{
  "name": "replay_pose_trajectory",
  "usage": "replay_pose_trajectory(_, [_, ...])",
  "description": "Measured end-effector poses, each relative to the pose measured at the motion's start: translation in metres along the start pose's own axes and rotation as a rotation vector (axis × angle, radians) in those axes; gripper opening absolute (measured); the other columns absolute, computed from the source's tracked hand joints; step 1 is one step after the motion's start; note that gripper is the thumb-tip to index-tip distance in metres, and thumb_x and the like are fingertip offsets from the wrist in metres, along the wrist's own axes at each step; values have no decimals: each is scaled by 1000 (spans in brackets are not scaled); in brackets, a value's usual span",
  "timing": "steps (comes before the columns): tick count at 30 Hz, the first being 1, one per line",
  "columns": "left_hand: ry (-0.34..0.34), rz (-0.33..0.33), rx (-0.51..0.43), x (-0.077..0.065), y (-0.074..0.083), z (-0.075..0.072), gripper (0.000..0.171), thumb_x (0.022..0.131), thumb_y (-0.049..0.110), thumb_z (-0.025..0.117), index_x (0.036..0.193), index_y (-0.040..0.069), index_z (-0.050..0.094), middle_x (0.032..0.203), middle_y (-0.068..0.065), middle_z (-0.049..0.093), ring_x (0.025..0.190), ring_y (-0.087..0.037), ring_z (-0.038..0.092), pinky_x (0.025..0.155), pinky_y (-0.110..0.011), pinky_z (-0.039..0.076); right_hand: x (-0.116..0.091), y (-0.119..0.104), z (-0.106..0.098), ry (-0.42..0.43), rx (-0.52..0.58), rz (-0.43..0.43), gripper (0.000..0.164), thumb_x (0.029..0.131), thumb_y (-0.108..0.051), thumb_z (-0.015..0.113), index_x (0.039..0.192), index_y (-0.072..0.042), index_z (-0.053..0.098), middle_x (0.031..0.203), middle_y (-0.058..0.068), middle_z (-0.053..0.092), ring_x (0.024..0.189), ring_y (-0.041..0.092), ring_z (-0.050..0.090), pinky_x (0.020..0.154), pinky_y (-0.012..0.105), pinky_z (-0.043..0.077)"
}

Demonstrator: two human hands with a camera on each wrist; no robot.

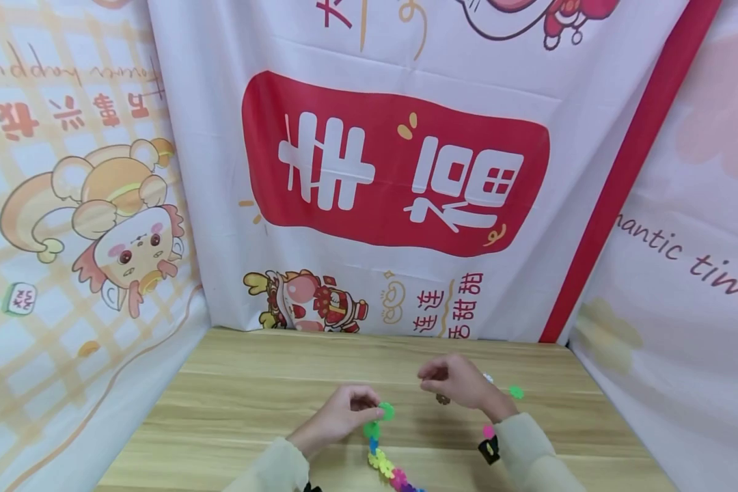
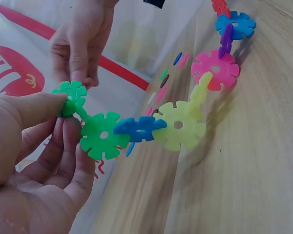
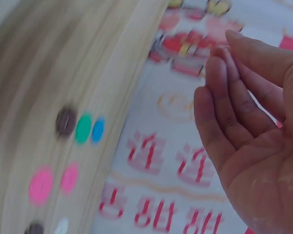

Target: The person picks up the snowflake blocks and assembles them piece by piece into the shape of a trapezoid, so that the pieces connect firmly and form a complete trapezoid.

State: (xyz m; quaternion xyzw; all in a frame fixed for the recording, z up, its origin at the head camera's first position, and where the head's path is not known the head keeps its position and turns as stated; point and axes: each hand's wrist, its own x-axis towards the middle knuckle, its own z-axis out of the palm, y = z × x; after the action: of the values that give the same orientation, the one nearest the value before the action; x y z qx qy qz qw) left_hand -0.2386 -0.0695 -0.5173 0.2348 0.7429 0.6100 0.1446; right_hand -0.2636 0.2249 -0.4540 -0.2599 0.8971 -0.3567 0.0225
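My left hand [image 1: 337, 418] pinches a green snowflake disc [image 2: 72, 92] between thumb and fingers. This disc ends a chain of interlocked plastic snowflake discs. After it come another green disc [image 2: 105, 135], a blue disc [image 2: 139, 129] and a yellow disc [image 2: 173, 134], then a pink disc [image 2: 216, 66] and others toward the table. Apart from the chain, to its right in the head view, my right hand [image 1: 464, 384] hovers above the table. In the right wrist view its fingers bend loosely, with nothing visible between them.
Loose discs lie on the wooden table [image 1: 234, 383] around the right hand: a brown disc [image 3: 66, 122], a teal-green disc [image 3: 83, 127], a blue disc [image 3: 98, 129], a pink disc [image 3: 41, 185] and several more. Printed cloths [image 1: 393, 294] hang behind and at both sides.
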Motion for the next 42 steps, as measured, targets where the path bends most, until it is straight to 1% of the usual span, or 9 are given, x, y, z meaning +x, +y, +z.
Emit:
replay_pose_trajectory(3, [18,-34,-17,-4,-2,-4,22,98,28,77,110,9,74,103,-2,72,90,-14,65,79,-23,56,-1,19,-8,16,-37,25,6,94,-12,79,100,-11,77,91,0,76,81,10,67,71,22,59])
replay_pose_trajectory(6, [38,-52,-13,-7,-4,-7,23,98,29,77,110,10,73,104,-3,72,92,-16,65,80,-24,57,-5,37,-6,32,-93,53,5,93,-9,80,96,-10,76,89,1,75,79,10,66,70,21,57])
replay_pose_trajectory(12, [64,-50,-23,-11,-6,-9,24,97,25,77,111,5,72,104,-5,71,91,-15,65,80,-21,56,-10,69,16,63,-144,164,6,93,-8,80,98,-6,77,89,0,74,81,9,64,69,22,57])
replay_pose_trajectory(18, [61,-49,-35,-14,-8,-10,23,99,21,75,111,3,70,104,-5,70,91,-14,64,78,-20,56,-7,86,33,113,-215,228,8,91,-11,83,94,-9,76,86,-3,72,80,10,63,73,30,59])
replay_pose_trajectory(21, [58,-55,-43,-16,-9,-11,22,99,22,75,112,4,69,105,-5,69,92,-15,64,79,-20,57,-5,88,36,125,-225,260,8,90,-12,84,92,-11,77,84,-4,71,78,10,62,72,31,58])
replay_pose_trajectory(26, [56,-61,-39,-17,-10,-13,23,100,23,74,113,5,69,105,-4,69,92,-14,65,79,-21,57,-3,85,35,95,-190,318,10,88,-13,86,88,-12,76,81,-4,69,76,11,59,67,27,53])
replay_pose_trajectory(32, [52,-49,-40,-18,-8,-15,24,100,23,73,114,4,69,106,-5,69,94,-16,65,81,-23,59,-4,73,27,46,-132,372,16,88,-10,86,89,-9,70,85,-1,67,81,15,58,74,30,54])
replay_pose_trajectory(36, [59,-51,-35,-18,-7,-16,23,100,22,74,114,5,69,106,-6,69,95,-19,65,81,-24,59,-5,69,24,48,-69,350,18,87,-3,85,89,-6,67,86,2,67,81,15,58,73,29,54])
replay_pose_trajectory(42, [65,-59,-34,-18,-11,-15,22,101,24,73,113,6,70,107,-8,71,95,-19,65,82,-24,59,-10,62,17,-1,-69,224,16,89,-4,83,85,-8,68,83,1,69,76,12,60,66,23,53])
